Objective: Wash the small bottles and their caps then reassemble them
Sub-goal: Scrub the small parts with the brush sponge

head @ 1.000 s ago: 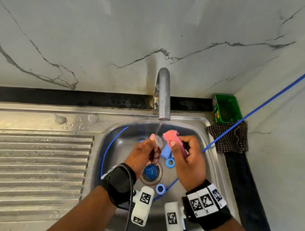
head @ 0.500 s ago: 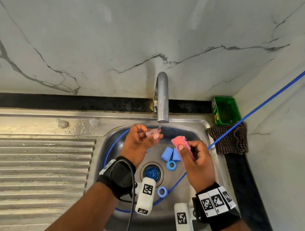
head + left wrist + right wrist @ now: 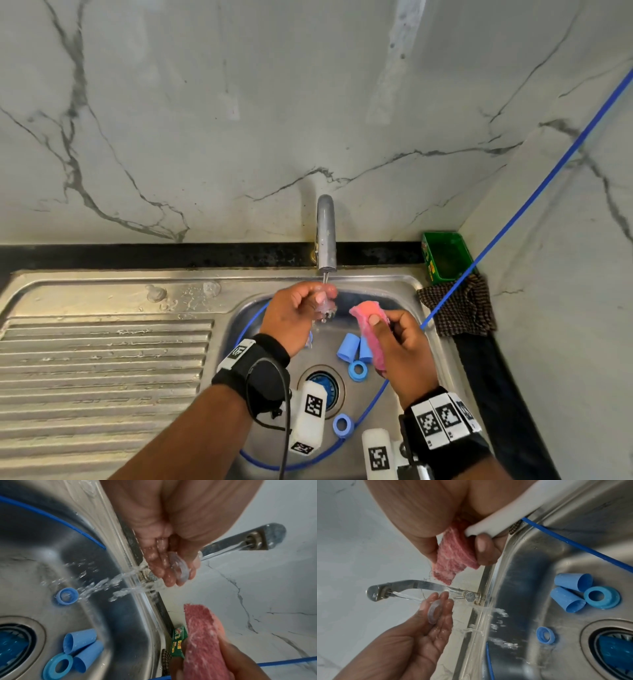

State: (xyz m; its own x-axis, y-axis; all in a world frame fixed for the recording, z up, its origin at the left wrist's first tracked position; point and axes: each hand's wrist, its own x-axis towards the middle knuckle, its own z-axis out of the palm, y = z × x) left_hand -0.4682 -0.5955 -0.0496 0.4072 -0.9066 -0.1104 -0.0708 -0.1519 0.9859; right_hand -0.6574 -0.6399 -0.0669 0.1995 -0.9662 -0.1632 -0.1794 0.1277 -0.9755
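Note:
My left hand [image 3: 322,298] pinches a small clear ring-shaped cap [image 3: 435,612] between thumb and fingers, right under the tap's stream; water splashes off it into the basin. The clear cap [image 3: 178,566] shows wet against the fingertips. To the right, my right hand [image 3: 380,325] grips a pink sponge [image 3: 371,337], apart from the cap. On the sink floor lie two blue tapered bottles [image 3: 347,346] side by side, a blue ring [image 3: 358,370] touching them, and a blue cap [image 3: 342,425] near the front. Another blue cap [image 3: 67,595] sits below my left hand.
The steel tap [image 3: 326,236] runs over the basin [image 3: 239,318]. A blue-strainer drain [image 3: 323,387] sits mid-basin. A blue cord [image 3: 513,219] crosses the right rim into the sink. A green box [image 3: 445,255] and a checked cloth [image 3: 459,308] lie at the right; a ribbed drainboard [image 3: 102,370] lies left.
My left hand has lifted the clear cap away from the sponge and up under the tap's stream. My right hand has drawn right and back with the sponge.

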